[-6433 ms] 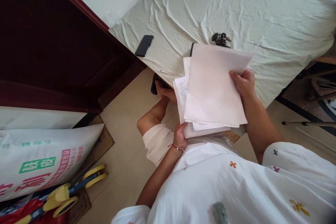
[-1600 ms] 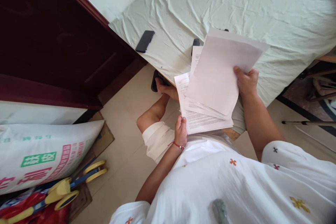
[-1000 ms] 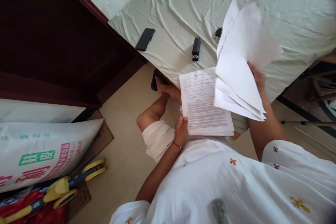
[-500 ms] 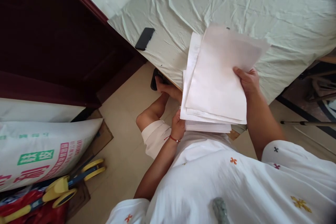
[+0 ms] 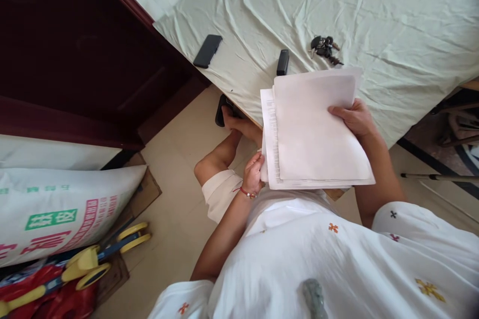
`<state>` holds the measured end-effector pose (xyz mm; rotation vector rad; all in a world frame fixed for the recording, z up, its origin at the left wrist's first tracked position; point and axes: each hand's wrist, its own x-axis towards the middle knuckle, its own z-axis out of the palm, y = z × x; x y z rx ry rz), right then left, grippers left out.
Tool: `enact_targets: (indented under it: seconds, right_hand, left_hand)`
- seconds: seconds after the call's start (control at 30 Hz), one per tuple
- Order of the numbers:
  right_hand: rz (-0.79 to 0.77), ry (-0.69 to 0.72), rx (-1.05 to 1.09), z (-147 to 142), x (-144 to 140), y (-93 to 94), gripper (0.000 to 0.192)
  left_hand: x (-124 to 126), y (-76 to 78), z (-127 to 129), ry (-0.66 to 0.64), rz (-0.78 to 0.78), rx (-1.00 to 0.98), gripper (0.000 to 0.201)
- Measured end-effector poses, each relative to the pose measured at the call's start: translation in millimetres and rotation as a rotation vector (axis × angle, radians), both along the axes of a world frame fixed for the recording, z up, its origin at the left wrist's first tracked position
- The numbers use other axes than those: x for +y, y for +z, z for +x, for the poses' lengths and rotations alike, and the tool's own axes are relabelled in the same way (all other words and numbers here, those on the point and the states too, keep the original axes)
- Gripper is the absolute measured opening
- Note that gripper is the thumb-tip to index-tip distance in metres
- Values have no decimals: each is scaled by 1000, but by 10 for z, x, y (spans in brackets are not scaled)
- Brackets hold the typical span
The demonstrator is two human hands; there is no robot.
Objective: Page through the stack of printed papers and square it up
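Over my lap I hold a loose bundle of white paper sheets (image 5: 318, 129), its top sheet blank. Printed lines show along the left margin of a sheet underneath. My right hand (image 5: 355, 117) grips the right side of the upper sheets, thumb on top and fingers hidden beneath. At the lower left edge, my left hand (image 5: 254, 172) is closed on the papers below, a red bracelet at its wrist. Just past the papers' far edge lie a small black stapler-like object (image 5: 283, 62) and a bunch of keys (image 5: 325, 47).
A bed or table with a wrinkled pale green cloth (image 5: 404, 25) spreads ahead, a black phone-like slab (image 5: 207, 51) near its left edge. To the left stand a dark red door (image 5: 67, 50), a printed white sack (image 5: 67, 209) and a yellow-and-blue wheeled toy (image 5: 86, 264).
My right hand has brought the upper sheets down and toward me, flatter over the lower papers. The keys and the small black object have come into view beyond them.
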<state>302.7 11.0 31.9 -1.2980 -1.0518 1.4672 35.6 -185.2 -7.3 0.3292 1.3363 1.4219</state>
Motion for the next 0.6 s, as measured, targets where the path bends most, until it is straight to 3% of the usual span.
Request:
enact_targets:
  seconds: [0.17,0.4,0.6]
  right_hand:
    - [15,13,-19,-29,19,-15,26]
    - [57,2,63,-70,76,-120,31]
    - [40,-18,10,-104,74,-146,25]
  left_hand:
    - [-17,-45,32,41,-26,-1,52]
    - [-75,-157,48,73,-46,73,48]
    - [-111,-201,53,89,-19,156,49]
